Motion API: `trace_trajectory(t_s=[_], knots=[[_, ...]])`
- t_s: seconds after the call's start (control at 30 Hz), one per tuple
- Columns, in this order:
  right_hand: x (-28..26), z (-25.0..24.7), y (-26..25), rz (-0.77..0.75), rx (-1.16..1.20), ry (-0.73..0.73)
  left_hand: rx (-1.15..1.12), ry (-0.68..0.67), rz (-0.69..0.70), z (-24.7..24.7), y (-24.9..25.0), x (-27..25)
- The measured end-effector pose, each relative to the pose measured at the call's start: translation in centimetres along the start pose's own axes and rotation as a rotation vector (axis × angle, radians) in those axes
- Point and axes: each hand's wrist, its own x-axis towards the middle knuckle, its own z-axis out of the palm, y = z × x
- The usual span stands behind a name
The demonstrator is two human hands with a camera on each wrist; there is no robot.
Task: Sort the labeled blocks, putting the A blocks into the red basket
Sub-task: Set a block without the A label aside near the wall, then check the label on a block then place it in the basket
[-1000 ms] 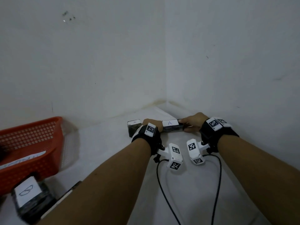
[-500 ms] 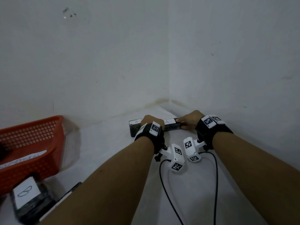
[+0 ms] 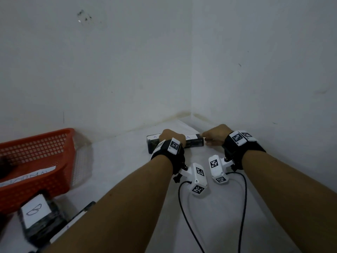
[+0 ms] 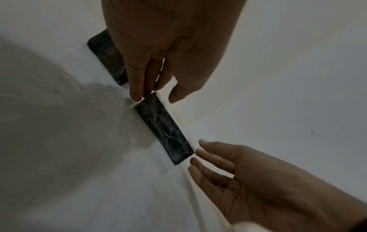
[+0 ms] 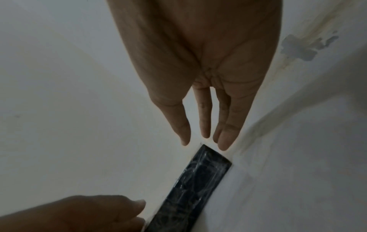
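Sitting at the left is the red basket [image 3: 39, 159], plastic with small square holes. Far from it, by the wall corner, lies a long dark shiny A block [image 3: 193, 141] with a white label. The left hand [image 4: 158, 51] and right hand [image 5: 202, 81] touch its ends with straight fingers

glossy wrapped block [image 4: 164, 128], plastic mesh basket [image 3: 36, 161]
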Motion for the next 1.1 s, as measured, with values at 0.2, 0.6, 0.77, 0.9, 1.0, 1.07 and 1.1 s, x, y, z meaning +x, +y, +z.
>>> trace_trajectory(t_s=[0.2, 0.6, 0.77, 0.9, 1.0, 1.07, 1.1], knots=[[-3.0, -1.0, -1.2, -0.152, -0.058, -0.003, -0.579, 0.291, -0.304, -1.8, -2.2, -1.0], [-16.0, 8.5, -7.3, -0.441, -0.177, -0.230, -0.602, 0.406, -0.252, -11.3, -13.0, -12.6], [-22.3, 14.5, -9.0, -0.542, -0.232, -0.372, -0.422, 0.380, -0.260, -13.8, -18.3, -18.9], [-26.7, 19.0, -9.3, -0.611, -0.301, -0.494, -0.265, 0.326, -0.250, -15.2, -22.8, -24.2], [-29.3, 22.5, -9.2, -0.645, -0.319, -0.577, -0.192, 0.257, -0.278, -15.7, -26.6, -27.5], [-30.8, 24.9, -9.1, -0.662, -0.345, -0.618, -0.133, 0.204, -0.303, -15.7, -28.9, -29.3], [-31.6, 26.0, -9.0, -0.670, -0.370, -0.638, -0.112, 0.171, -0.312, -15.7, -30.0, -30.1]])
